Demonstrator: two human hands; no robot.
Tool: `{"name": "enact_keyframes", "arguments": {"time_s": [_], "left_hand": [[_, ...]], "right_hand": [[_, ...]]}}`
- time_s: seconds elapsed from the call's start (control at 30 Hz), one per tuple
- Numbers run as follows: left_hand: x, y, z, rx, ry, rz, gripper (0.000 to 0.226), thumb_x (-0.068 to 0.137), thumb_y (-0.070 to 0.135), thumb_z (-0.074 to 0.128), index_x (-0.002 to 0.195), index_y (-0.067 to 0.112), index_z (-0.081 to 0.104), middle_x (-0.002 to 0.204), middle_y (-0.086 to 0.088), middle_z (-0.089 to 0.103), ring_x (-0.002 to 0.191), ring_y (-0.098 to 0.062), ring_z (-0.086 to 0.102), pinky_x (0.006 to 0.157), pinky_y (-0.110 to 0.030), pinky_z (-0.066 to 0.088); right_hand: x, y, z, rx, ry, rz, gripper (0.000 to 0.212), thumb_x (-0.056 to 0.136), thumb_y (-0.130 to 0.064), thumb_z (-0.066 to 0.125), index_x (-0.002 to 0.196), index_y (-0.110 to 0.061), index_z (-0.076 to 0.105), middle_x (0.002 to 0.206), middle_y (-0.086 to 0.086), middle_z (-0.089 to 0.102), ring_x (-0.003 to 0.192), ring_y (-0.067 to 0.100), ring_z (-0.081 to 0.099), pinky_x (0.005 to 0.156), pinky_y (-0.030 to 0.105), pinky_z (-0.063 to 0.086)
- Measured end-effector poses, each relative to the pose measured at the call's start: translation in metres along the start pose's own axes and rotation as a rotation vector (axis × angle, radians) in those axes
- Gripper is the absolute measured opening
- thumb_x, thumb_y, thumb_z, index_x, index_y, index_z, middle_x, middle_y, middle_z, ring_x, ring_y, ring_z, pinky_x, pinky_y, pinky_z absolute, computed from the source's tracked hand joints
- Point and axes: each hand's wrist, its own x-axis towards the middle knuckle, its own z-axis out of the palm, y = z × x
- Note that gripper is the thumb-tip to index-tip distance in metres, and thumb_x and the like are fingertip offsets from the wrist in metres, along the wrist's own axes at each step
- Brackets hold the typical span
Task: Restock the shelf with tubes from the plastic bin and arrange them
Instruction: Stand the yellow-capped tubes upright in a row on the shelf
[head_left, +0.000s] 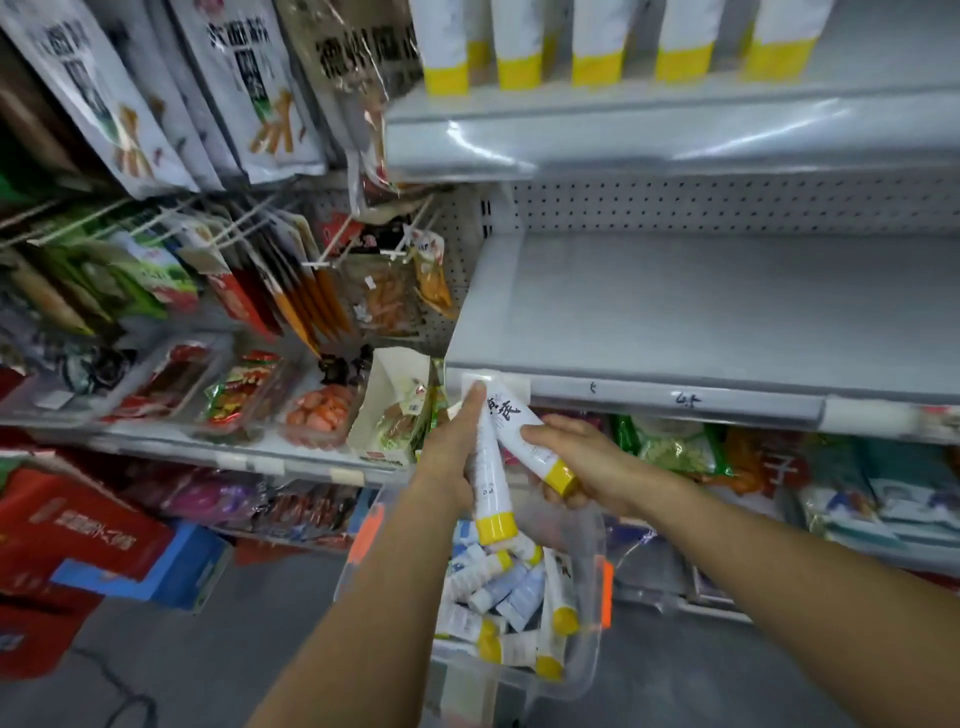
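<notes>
Just below the front lip of the bare middle shelf (727, 312), two white tubes with yellow caps are held up, one in each hand. The left hand (454, 457) grips the first tube (488, 478) nearly upright, cap down, with the forefinger stretched up along its body. The right hand (587, 460) wraps round the second tube (522, 428) near its cap, and this tube tilts so its crimped end leans left and crosses the first tube's top. Both hang above the clear plastic bin (589, 551) on the floor, which has two orange latches and a jumbled heap of tubes (511, 587) too tangled to count. On the top shelf (675, 135), five standing tubes (597, 52) form the front row, caps down. Snack packets (260, 93) hang at left
</notes>
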Motion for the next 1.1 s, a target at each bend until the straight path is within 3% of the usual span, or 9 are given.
{"name": "enact_keyframes", "arguments": {"time_s": [0.13,0.23,0.43,0.6,0.77,0.87,0.97,1.03,1.1], "left_hand": [[-0.034,0.035,0.030,0.167,-0.050,0.178,0.048,0.069,0.027,0.086,0.104,0.001,0.067,0.088,-0.017,0.072,0.066,-0.028,0.067,0.059,-0.035,0.054],[-0.053,0.058,0.051,0.198,-0.032,0.323,0.032,0.075,0.009,0.078,0.104,0.007,0.064,0.092,-0.015,0.071,0.068,-0.025,0.067,0.053,-0.030,0.053],[-0.078,0.097,0.098,0.244,-0.104,0.538,0.063,0.060,0.033,0.072,0.117,0.014,0.058,0.093,-0.006,0.064,0.076,-0.024,0.060,0.066,-0.036,0.050],[-0.099,0.125,0.142,0.397,-0.126,0.748,0.050,0.066,0.044,0.063,0.104,0.014,0.053,0.092,-0.003,0.059,0.085,-0.025,0.061,0.074,-0.045,0.053],[-0.121,0.141,0.183,0.446,-0.125,0.867,0.061,0.070,0.048,0.053,0.120,0.015,0.041,0.097,-0.003,0.054,0.095,-0.026,0.056,0.087,-0.047,0.050],[-0.127,0.148,0.202,0.459,-0.174,0.911,0.059,0.076,0.044,0.053,0.126,0.015,0.039,0.094,0.000,0.051,0.090,-0.023,0.053,0.079,-0.041,0.049],[-0.131,0.155,0.217,0.474,-0.174,0.927,0.054,0.082,0.042,0.055,0.124,0.012,0.039,0.093,0.000,0.050,0.086,-0.022,0.053,0.072,-0.037,0.046],[-0.133,0.160,0.225,0.459,-0.176,0.922,0.061,0.074,0.046,0.055,0.122,0.011,0.040,0.093,-0.003,0.051,0.084,-0.025,0.055,0.076,-0.045,0.051],[-0.133,0.163,0.231,0.445,-0.170,0.918,0.060,0.072,0.046,0.055,0.120,0.012,0.041,0.094,-0.003,0.053,0.085,-0.026,0.056,0.081,-0.048,0.052]], "right_hand": [[-0.029,-0.043,-0.009,-0.045,0.063,-0.119,0.020,0.083,-0.023,0.061,0.102,-0.018,0.058,0.075,0.007,0.066,0.056,0.019,0.059,0.045,0.022,0.039],[-0.046,-0.070,-0.021,-0.076,0.121,-0.212,0.029,0.069,-0.029,0.061,0.096,-0.020,0.056,0.076,0.008,0.064,0.060,0.019,0.058,0.054,0.029,0.041],[-0.080,-0.114,-0.055,-0.079,0.151,-0.347,0.021,0.076,-0.022,0.058,0.096,-0.020,0.051,0.082,0.009,0.061,0.064,0.022,0.050,0.051,0.027,0.037],[-0.105,-0.143,-0.086,-0.079,0.212,-0.510,0.045,0.066,-0.026,0.062,0.109,-0.018,0.051,0.107,0.012,0.063,0.087,0.029,0.063,0.056,0.034,0.048],[-0.131,-0.170,-0.116,-0.017,0.302,-0.715,0.039,0.080,-0.011,0.068,0.115,-0.017,0.052,0.111,0.009,0.066,0.096,0.024,0.066,0.066,0.041,0.057],[-0.143,-0.188,-0.134,-0.027,0.442,-0.802,0.028,0.086,-0.008,0.066,0.109,-0.021,0.058,0.107,0.006,0.069,0.095,0.024,0.067,0.074,0.046,0.060],[-0.150,-0.206,-0.156,-0.006,0.603,-0.864,0.022,0.086,-0.010,0.068,0.105,-0.018,0.058,0.102,0.002,0.070,0.089,0.018,0.068,0.075,0.036,0.060],[-0.151,-0.219,-0.172,-0.034,0.687,-0.877,0.027,0.085,-0.012,0.069,0.106,-0.020,0.054,0.101,-0.005,0.068,0.087,0.008,0.066,0.073,0.023,0.055],[-0.146,-0.230,-0.189,-0.055,0.726,-0.854,0.033,0.084,-0.011,0.070,0.111,-0.018,0.053,0.103,-0.003,0.067,0.088,0.008,0.064,0.072,0.021,0.051]]}}
